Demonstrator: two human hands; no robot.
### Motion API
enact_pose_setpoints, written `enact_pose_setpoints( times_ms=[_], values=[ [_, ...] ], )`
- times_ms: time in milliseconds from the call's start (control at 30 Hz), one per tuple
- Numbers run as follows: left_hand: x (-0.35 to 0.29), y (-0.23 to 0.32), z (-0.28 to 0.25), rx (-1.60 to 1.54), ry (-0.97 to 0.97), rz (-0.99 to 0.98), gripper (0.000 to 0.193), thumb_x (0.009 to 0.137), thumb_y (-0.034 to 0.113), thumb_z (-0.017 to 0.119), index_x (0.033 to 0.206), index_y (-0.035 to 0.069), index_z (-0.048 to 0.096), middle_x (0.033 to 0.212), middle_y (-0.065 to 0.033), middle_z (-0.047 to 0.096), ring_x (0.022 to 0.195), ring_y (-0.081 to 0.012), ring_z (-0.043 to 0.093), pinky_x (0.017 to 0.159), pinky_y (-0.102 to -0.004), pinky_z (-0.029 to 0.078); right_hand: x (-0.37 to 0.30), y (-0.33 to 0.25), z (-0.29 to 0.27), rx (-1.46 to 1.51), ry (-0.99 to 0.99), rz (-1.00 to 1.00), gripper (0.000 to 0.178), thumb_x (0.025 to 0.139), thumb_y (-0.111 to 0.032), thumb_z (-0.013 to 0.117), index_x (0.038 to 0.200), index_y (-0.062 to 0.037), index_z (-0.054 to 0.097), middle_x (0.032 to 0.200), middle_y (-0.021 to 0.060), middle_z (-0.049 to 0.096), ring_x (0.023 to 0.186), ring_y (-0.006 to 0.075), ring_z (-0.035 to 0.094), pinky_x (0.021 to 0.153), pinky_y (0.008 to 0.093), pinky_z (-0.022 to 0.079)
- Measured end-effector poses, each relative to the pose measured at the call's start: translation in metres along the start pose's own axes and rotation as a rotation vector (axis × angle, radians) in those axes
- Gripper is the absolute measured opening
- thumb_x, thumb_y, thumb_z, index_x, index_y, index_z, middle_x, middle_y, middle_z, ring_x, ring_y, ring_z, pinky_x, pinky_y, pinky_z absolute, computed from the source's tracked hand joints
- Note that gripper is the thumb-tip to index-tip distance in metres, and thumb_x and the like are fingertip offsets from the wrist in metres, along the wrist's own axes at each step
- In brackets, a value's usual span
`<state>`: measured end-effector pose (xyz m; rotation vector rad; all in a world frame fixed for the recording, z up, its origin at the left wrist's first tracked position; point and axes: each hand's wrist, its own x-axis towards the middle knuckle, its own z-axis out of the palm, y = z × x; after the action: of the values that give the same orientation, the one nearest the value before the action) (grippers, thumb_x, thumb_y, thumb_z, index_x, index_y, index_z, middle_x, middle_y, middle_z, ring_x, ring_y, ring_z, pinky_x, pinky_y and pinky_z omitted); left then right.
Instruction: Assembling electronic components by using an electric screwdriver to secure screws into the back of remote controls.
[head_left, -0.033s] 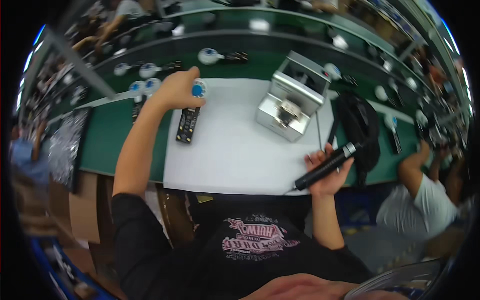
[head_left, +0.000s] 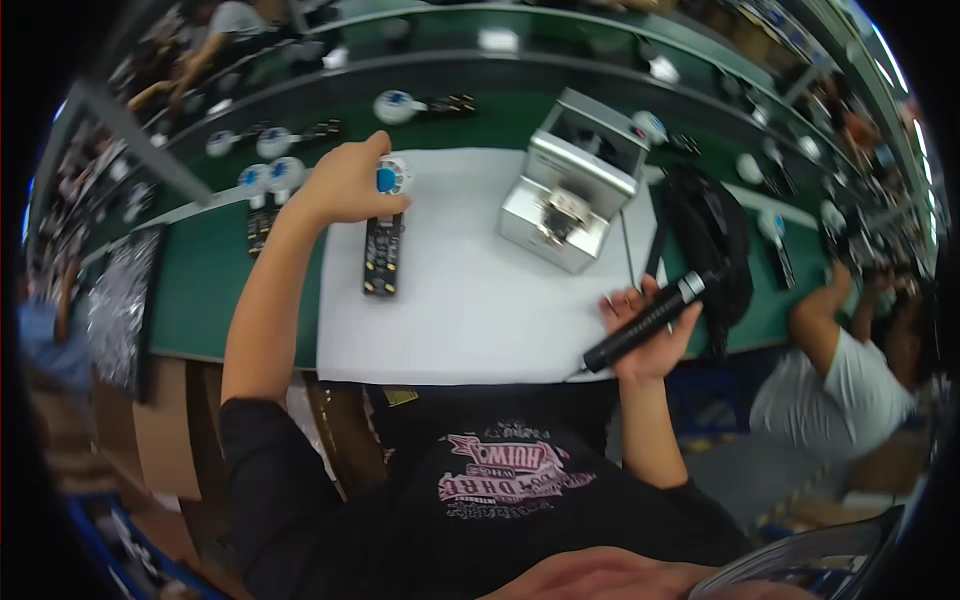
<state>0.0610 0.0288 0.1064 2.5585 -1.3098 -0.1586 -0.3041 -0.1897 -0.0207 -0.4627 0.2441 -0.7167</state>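
Left of the frame's centre, the left hand [head_left: 348,185] pinches a white-headed black circuit board [head_left: 381,262]. Lower right, the loosely curled right hand [head_left: 657,356] cradles a black electric screwdriver [head_left: 640,332].

Left arm [head_left: 265,310] extends forward, left hand [head_left: 345,185] pinching; right hand [head_left: 648,359] (palm upward) rests nearer the torso [head_left: 420,500], fingers [head_left: 611,312] curled.

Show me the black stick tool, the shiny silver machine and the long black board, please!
Black stick tool [head_left: 643,331]: head view, middle of its dark barrel.
Silver machine [head_left: 585,170]: head view, front of its upper block.
Long black board [head_left: 381,265]: head view, dark strip below its round end.
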Motion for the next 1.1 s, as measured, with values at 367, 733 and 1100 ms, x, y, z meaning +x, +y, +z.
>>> enact_pose_setpoints(
  times_ms=[367,733,1100],
  values=[
    [0.003,0.029,0.111,-0.461,0.175,0.417,0.059,0.076,0.043,0.081,0.116,0.004,0.061,0.107,-0.0186,0.070,0.094,-0.0384,0.069,0.082,-0.0437,0.054,0.018,-0.010,0.072,0.106,-0.232,0.114,0.080,0.095,-0.077,0.038,0.125,-0.0044,0.054,0.078,0.0017,0.048,0.062,0.0136,0.045,0.064,0.0334,0.039],
    [-0.019,0.051,0.113,-0.473,0.054,0.374,0.060,0.075,0.048,0.084,0.112,0.006,0.061,0.102,-0.0168,0.070,0.091,-0.0373,0.069,0.079,-0.0436,0.054,0.090,0.040,0.156,-0.885,-0.381,-0.899,0.088,0.088,-0.086,0.038,0.123,-0.0070,0.055,0.088,0.0128,0.066,0.070,0.0218,0.063,0.068,0.0382,0.051],
    [-0.014,0.045,0.126,-0.429,0.117,0.397,0.051,0.076,0.045,0.079,0.104,0.005,0.060,0.094,-0.0159,0.069,0.084,-0.0365,0.068,0.074,-0.0447,0.054,0.053,0.061,0.141,-0.485,-0.621,-0.427,0.100,0.080,-0.093,0.034,0.129,-0.0066,0.050,0.082,0.0128,0.065,0.061,0.0235,0.061,0.059,0.0368,0.052]
  ],
)
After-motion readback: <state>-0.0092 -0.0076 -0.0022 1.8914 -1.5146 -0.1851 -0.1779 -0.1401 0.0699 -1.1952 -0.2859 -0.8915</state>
